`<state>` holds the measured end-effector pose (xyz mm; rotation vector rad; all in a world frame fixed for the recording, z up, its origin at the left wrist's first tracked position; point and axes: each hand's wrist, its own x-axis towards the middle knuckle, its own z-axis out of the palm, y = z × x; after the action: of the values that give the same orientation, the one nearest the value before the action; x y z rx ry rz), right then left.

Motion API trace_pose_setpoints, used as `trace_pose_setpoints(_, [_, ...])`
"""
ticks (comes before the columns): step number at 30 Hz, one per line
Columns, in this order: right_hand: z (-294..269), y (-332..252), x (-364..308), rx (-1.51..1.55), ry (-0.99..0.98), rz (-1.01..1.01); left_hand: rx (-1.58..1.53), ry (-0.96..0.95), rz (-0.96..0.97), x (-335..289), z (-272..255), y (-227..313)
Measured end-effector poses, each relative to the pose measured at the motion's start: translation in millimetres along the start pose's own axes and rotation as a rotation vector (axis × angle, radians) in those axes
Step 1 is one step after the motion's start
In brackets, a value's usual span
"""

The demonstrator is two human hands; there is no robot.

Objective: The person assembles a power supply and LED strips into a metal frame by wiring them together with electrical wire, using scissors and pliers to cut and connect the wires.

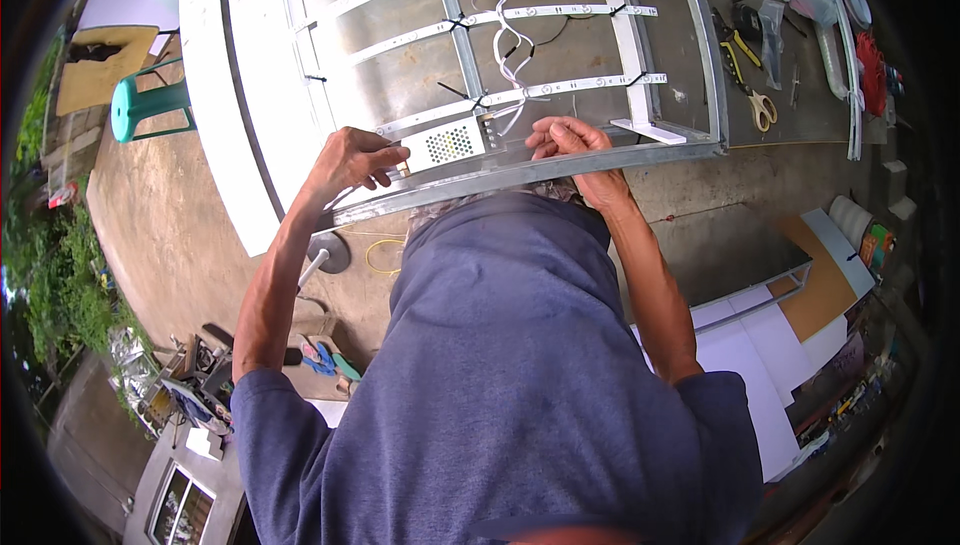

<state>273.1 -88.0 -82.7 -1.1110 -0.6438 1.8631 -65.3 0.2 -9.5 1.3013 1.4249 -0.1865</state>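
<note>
A white metal power supply box (450, 146) with a perforated panel lies against the near rail of a grey metal frame (480, 181). My left hand (352, 163) has its fingers bent at the box's left end, with the fingertips closed on its edge. Beyond the box's right end is my right hand (578, 145), its fingers loosely bent and apart from the thumb, with nothing visible in them. White wires (507, 50) run down toward the box's right end. White LED strips (560, 88) cross the frame, tied to its bars with black cable ties (458, 24).
Yellow-handled pliers (742, 48) and scissors (763, 110) lie to the right of the frame. A green stool (150, 105) stands at the left. White sheets (745, 365) and a dark panel (725, 250) are at the lower right. A round-based stand (328, 253) is below my left forearm.
</note>
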Motion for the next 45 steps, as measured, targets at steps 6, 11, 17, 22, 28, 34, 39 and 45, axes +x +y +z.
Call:
trace_pose_setpoints(6, [6, -12, 10, -0.382, 0.026, -0.183, -0.159, 0.037, -0.043, -3, 7, 7])
trace_pose_setpoints(11, [13, -13, 27, -0.757, -0.070, -0.288, -0.142, 0.060, -0.038, -3, 10, 8])
trace_pose_setpoints(17, [19, -14, 35, -0.577, -0.086, -0.212, -0.089, 0.077, 0.002, 1, 11, 0])
trace_pose_setpoints(22, [25, -24, 35, -0.556, -0.109, -0.200, -0.090, 0.094, 0.047, 2, 12, -4])
trace_pose_setpoints(28, [26, -21, 35, -0.576, -0.114, -0.171, -0.099, 0.104, 0.071, 1, 10, -5])
trace_pose_setpoints(34, [27, -9, 33, -0.534, -0.073, -0.202, -0.079, 0.095, 0.061, 0, 8, 0])
trace_pose_setpoints(39, [21, -11, 25, -0.522, -0.016, -0.238, -0.079, 0.104, 0.080, 1, 8, 1])
trace_pose_setpoints(45, [19, -18, 21, -0.571, -0.010, -0.008, -0.062, 0.099, 0.080, 2, 7, -4])
